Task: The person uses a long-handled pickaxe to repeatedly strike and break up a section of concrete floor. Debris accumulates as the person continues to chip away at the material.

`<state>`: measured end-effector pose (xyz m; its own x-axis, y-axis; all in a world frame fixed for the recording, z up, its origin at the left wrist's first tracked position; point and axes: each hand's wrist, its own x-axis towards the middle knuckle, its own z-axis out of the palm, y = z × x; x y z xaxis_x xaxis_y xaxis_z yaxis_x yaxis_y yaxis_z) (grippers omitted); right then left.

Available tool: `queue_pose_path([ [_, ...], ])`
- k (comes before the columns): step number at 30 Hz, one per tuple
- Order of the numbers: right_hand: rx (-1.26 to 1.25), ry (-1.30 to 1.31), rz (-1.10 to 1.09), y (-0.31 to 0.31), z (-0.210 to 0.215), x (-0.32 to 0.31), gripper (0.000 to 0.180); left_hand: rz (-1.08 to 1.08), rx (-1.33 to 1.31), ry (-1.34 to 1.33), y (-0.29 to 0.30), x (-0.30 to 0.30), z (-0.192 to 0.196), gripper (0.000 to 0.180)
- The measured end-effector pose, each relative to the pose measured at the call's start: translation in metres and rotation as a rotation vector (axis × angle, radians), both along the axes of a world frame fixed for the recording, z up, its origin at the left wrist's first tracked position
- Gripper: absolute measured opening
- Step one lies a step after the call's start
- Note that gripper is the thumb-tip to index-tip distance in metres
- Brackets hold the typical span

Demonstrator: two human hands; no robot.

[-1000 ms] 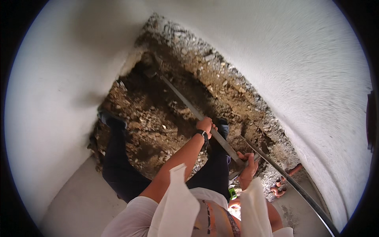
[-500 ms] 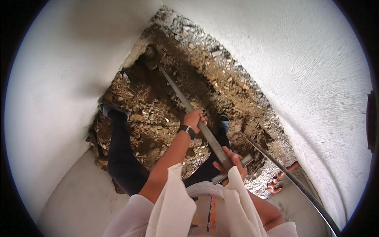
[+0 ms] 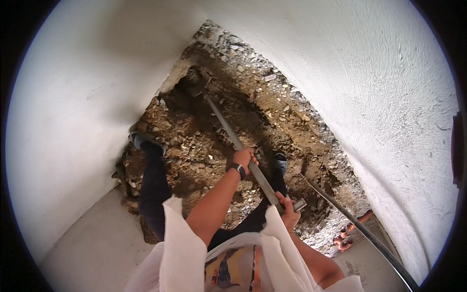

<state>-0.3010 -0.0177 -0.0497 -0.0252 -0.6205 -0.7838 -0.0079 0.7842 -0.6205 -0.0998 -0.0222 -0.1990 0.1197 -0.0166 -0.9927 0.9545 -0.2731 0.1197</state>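
A long-handled shovel (image 3: 221, 121) with a grey metal shaft slants from my lap to the far corner of the dug ground. Its blade (image 3: 195, 91) sits low in a dark hollow by the left wall, partly lost in shadow. My left hand (image 3: 244, 159), with a dark watch at the wrist, is wrapped round the middle of the shaft. At the near end my right hand (image 3: 289, 212) grips the top of the shaft by the short crossbar (image 3: 300, 204). A white shirt hides part of that crossbar.
White walls rise at left (image 3: 82, 121) and right (image 3: 369, 97). A long metal bar (image 3: 355, 224) leans on the right, near orange-brown pipes (image 3: 343, 238). My feet, in grey sandals (image 3: 146, 142), stand on broken stony soil (image 3: 194, 155).
The view has shifted, so the scene sits slightly lower and further right. The blade looks turned a little in the hollow. Both hands keep their grip on the shovel.
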Motion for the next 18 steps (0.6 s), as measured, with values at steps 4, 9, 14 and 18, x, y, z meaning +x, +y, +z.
queue_pose_path([
  [4, 0.154, 0.129, -0.069, -0.021, -0.102, -0.094, 0.031, 0.15, 0.056, 0.094, -0.002, -0.077, -0.1, 0.017],
  [9, 0.085, 0.303, -0.022, -0.035, -0.177, -0.158, 0.04, 0.408, -0.206, 0.139, 0.012, -0.159, -0.199, 0.01],
  [14, 0.144, 0.199, -0.007, -0.041, -0.221, -0.193, 0.04, 0.227, -0.071, 0.18, 0.0, -0.17, -0.221, 0.016],
  [18, 0.305, -0.041, -0.117, -0.039, -0.164, -0.151, 0.049, 0.503, -0.113, 0.236, 0.015, -0.136, -0.194, 0.01],
])
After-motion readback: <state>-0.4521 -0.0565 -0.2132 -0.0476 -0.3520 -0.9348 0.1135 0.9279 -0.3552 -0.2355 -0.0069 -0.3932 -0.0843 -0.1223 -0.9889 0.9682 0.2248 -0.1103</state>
